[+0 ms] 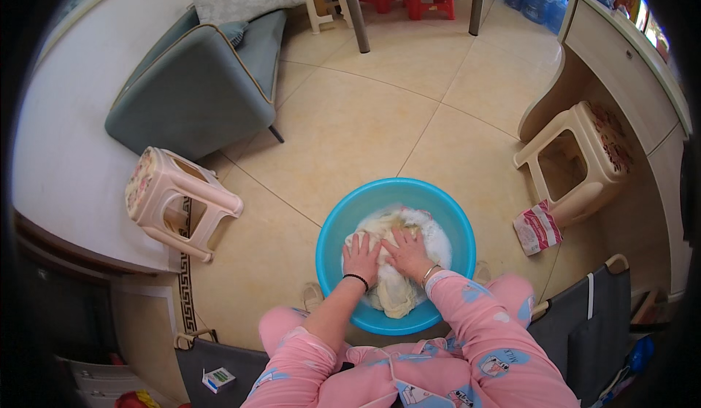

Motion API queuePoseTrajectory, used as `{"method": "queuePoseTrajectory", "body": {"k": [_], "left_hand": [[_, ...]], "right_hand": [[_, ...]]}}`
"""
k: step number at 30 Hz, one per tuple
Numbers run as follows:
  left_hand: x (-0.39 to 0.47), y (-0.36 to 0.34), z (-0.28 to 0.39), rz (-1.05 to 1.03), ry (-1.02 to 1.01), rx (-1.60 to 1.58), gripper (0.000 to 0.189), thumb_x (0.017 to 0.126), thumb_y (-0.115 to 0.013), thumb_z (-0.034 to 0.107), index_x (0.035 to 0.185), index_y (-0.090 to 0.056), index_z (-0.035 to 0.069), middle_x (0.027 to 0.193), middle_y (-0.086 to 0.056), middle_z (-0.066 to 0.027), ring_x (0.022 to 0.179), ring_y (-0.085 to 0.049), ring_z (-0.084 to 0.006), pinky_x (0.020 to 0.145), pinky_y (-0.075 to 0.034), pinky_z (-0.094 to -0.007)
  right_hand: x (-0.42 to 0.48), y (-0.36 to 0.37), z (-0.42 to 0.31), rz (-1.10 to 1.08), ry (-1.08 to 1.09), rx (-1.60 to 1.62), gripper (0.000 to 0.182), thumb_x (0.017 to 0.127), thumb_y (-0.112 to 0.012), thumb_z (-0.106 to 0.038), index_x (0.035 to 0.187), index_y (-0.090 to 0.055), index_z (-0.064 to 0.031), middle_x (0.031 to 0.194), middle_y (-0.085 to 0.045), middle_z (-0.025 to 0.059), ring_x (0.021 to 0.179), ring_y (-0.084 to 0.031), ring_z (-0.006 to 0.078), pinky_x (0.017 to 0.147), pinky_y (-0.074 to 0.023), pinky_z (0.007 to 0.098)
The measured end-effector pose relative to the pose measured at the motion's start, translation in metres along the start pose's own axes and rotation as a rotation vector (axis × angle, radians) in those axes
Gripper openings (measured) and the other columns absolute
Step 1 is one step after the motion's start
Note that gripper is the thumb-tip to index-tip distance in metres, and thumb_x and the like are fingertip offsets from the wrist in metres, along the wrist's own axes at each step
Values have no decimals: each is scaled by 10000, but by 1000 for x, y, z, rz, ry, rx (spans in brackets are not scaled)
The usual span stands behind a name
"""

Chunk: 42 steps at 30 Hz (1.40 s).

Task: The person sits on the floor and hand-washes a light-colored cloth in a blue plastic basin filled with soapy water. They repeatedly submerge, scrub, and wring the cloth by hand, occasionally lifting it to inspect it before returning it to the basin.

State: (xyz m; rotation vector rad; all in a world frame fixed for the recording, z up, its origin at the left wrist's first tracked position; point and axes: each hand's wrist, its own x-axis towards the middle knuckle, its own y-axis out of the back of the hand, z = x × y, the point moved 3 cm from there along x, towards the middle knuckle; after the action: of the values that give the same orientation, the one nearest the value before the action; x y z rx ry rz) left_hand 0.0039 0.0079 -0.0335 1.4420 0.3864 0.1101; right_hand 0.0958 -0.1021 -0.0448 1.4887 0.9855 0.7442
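Note:
A round blue plastic basin (395,327) stands on the tiled floor between my feet. In it lies a bunched cream-coloured wet cloth (397,297) among white suds (440,244). Both of my hands press on the cloth with the palms down. My left hand (361,256), with a dark beaded bracelet at the wrist, rests on its left part, fingers spread. My right hand (408,252), with a metal bangle, lies on its upper middle, fingers apart. The two hands are side by side, nearly touching at the thumbs.
Plastic stools stand to the left (189,202) and right (580,161). A pink and white packet (538,228) leans near the right stool. A grey-green sofa (191,90) is at upper left, a desk (608,63) at right. A small box (218,379) lies on the dark fabric seat (241,360).

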Motion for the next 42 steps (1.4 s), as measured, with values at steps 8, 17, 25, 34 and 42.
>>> {"method": "queuePoseTrajectory", "body": {"k": [8, 17, 25, 34, 42], "left_hand": [[13, 29, 1, -218, 267, -347, 601, 826, -538, 282, 1374, -338, 137, 1438, -264, -159, 1303, -302, -317, 1019, -322, -448], [18, 2, -14, -328, 729, -2087, 594, 881, -519, 399, 1328, -370, 38, 1345, -403, -178, 1217, -414, -333, 989, -371, -459], [21, 14, -2, -480, 390, -2526, 539, 904, -505, 370, 1304, -391, 27, 1288, -462, -160, 1154, -482, -281, 953, -421, -426], [17, 43, 5, -160, 608, -1934, 482, 866, -585, 293, 1253, -421, 58, 1150, -548, -115, 1023, -559, -224, 801, -495, -350], [8, 21, -23, -121, 985, -1467, 601, 830, -580, 408, 1312, -382, 109, 1288, -464, -84, 1129, -473, -247, 817, -434, -417]], "right_hand": [[28, 26, 29, -124, -254, 71, 539, 769, -614, -399, 1237, -495, -160, 1242, -493, 106, 1146, -440, 330, 885, -321, 547], [35, 38, -40, 194, -131, 832, 222, 830, -523, -231, 892, -615, -38, 820, -608, 238, 788, -578, 416, 698, -456, 472], [14, 101, -90, 442, -49, 818, 236, 825, -566, -274, 821, -583, -38, 802, -601, 194, 725, -582, 382, 657, -466, 444], [33, 27, 43, 273, -536, 391, 235, 827, -545, -312, 856, -581, -82, 888, -627, 160, 796, -609, 316, 641, -478, 455], [17, 33, 4, 221, -402, 282, 515, 737, -660, -327, 1168, -522, -81, 1087, -561, 186, 981, -551, 366, 838, -430, 488]]}}
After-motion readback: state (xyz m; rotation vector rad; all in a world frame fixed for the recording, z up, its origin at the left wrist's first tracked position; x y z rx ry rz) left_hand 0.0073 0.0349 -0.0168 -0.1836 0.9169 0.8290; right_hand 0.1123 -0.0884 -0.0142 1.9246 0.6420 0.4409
